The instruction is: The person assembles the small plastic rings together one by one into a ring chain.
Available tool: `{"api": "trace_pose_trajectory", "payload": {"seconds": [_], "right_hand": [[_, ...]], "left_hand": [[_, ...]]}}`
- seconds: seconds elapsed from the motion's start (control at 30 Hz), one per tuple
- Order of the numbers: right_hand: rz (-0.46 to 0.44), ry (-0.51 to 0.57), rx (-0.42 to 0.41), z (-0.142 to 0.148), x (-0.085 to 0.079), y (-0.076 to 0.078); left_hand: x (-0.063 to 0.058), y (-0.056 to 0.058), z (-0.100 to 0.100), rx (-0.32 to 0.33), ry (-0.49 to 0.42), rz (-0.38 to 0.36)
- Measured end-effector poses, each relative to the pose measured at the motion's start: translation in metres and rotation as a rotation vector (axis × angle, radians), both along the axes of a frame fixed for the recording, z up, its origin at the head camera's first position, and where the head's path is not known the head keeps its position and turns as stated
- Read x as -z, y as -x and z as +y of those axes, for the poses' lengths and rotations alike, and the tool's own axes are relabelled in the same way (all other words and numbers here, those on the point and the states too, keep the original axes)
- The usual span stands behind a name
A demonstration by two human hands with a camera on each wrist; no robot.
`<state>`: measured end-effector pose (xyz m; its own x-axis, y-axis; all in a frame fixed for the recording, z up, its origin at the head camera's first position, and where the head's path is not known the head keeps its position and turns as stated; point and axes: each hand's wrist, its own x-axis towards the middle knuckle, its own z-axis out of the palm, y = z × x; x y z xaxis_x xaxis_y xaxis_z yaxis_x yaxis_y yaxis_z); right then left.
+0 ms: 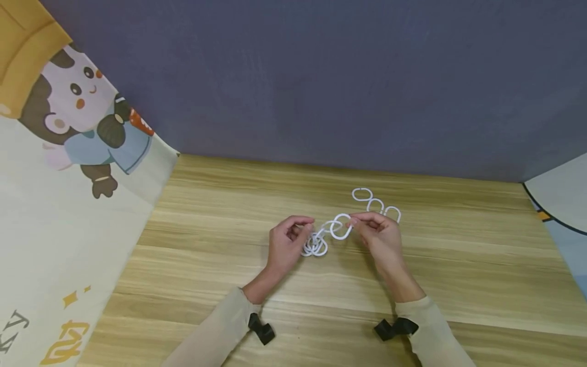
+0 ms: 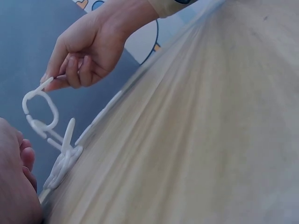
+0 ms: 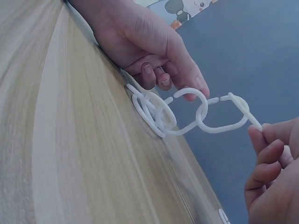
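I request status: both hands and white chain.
Right hand pinching end link. Left hand nearby, no hold visible. White chain partly raised, rest piled on table. No obstruction seen.

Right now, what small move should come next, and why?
Probably the left hand, seemingly empty, should take the raised link: the right hand pinches it, and more white links lie just beyond that hand, which could then fetch one.

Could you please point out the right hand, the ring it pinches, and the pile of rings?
Right hand (image 1: 382,236): head view, on the back of the hand.
Pinched ring (image 3: 252,118): right wrist view, on its side, seen nearly edge-on.
Pile of rings (image 1: 315,247): head view, near the pile's middle.
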<state>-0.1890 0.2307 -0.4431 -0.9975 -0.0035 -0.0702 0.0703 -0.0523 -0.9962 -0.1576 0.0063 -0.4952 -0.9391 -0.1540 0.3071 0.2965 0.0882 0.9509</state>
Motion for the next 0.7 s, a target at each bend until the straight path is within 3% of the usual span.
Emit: {"api": "trace_pose_trajectory", "payload": {"seconds": [0.27, 0.4, 0.7], "right_hand": [[0.02, 0.01, 0.026, 0.001, -0.003, 0.002], [0.026, 0.018, 0.021, 0.004, -0.003, 0.004], [0.061, 0.059, 0.029, 0.008, 0.001, 0.009]], "left_hand": [[-0.001, 0.012, -0.021, -0.081, 0.081, -0.039], [-0.002, 0.015, -0.03, -0.072, 0.145, -0.067], [-0.002, 0.018, -0.034, 0.009, 0.483, -0.095]]}}
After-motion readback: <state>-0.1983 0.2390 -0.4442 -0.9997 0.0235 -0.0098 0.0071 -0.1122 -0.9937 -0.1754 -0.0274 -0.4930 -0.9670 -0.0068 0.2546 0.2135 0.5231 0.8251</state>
